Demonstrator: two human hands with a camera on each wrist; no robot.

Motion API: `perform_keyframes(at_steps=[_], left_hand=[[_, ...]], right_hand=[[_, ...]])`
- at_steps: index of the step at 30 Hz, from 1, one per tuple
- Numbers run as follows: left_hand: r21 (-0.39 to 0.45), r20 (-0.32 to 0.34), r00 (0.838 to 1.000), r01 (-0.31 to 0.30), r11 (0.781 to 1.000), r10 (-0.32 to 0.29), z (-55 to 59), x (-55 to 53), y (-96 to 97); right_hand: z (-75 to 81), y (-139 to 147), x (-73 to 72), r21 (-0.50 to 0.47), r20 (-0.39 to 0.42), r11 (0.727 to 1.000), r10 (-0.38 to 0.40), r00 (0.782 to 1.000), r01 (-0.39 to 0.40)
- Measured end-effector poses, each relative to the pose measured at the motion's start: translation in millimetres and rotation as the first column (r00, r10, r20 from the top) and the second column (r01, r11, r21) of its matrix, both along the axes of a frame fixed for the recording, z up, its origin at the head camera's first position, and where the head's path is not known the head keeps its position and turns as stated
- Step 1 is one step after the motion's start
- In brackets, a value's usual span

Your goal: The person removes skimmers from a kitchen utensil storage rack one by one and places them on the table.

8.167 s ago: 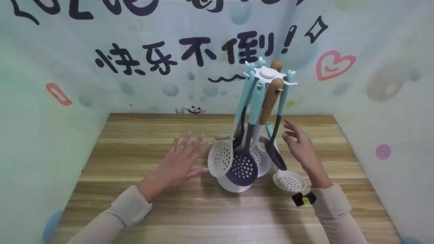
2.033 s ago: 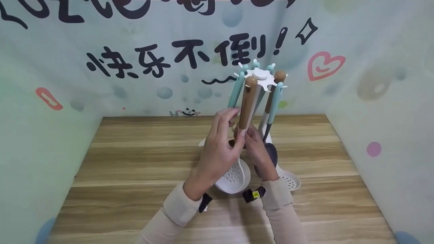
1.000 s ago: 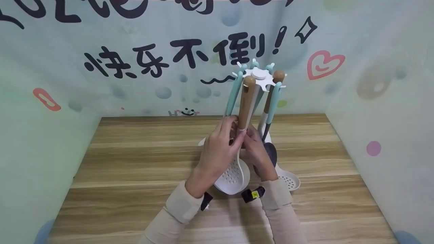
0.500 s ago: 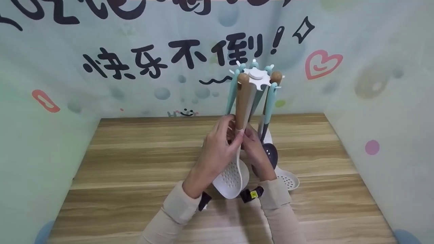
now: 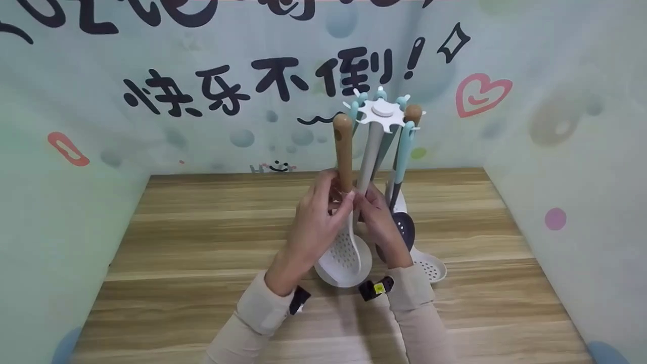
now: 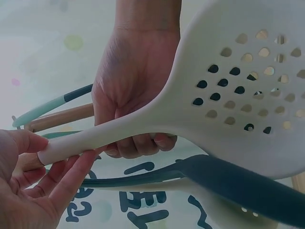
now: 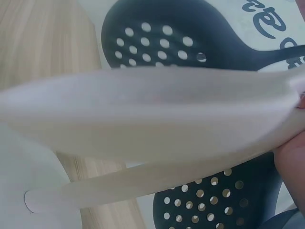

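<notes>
A white slotted skimmer with a brown handle is held near upright at the front left of a utensil stand, its handle top apart from the hooks. It is pinched just below the handle by the thumb and fingers of the left hand, while the stand's pole is gripped by the right hand, both hands being drawn close together.

Beside the right hand, a blue-handled utensil with a dark head is hung, and a second white skimmer, resting on the wood-grain surface, is partly blocked from sight by it. A patterned backdrop is stretched behind.

On the stand's white hooked rack, several blue-handled utensils and a brown-handled utensil are carried; the round white base is partly screened by the held skimmer.
</notes>
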State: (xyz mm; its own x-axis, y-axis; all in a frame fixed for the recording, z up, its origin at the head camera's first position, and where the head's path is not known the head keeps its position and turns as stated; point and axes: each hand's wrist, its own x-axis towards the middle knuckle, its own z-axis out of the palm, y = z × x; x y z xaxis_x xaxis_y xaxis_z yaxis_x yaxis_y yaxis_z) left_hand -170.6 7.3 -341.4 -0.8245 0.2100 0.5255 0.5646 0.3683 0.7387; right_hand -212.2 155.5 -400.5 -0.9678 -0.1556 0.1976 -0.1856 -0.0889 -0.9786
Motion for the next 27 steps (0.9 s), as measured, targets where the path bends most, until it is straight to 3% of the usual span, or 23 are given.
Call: perform_keyframes(at_steps=[12, 20, 27], left_hand=[[-0.025, 0.005, 1.000, -0.013, 1.000, 0.014, -15.6, -0.7, -14.1], [-0.045, 0.060, 0.995, -0.076, 0.996, 0.079, -28.6, -5.3, -32.6], [-0.064, 0.137, 0.979, -0.142, 0.988, 0.149, -37.1, -8.8, -47.6]], right_hand=[[-3.4, -1.6, -2.6, -0.038, -0.087, 0.998, 0.043, 0.995, -0.047], [-2.5, -4.4, -2.5, -0.031, -0.087, 0.999, 0.036, 0.996, -0.039], [-3.8, -4.9, -4.4, -0.072, -0.105, 0.996, 0.046, 0.993, -0.054]])
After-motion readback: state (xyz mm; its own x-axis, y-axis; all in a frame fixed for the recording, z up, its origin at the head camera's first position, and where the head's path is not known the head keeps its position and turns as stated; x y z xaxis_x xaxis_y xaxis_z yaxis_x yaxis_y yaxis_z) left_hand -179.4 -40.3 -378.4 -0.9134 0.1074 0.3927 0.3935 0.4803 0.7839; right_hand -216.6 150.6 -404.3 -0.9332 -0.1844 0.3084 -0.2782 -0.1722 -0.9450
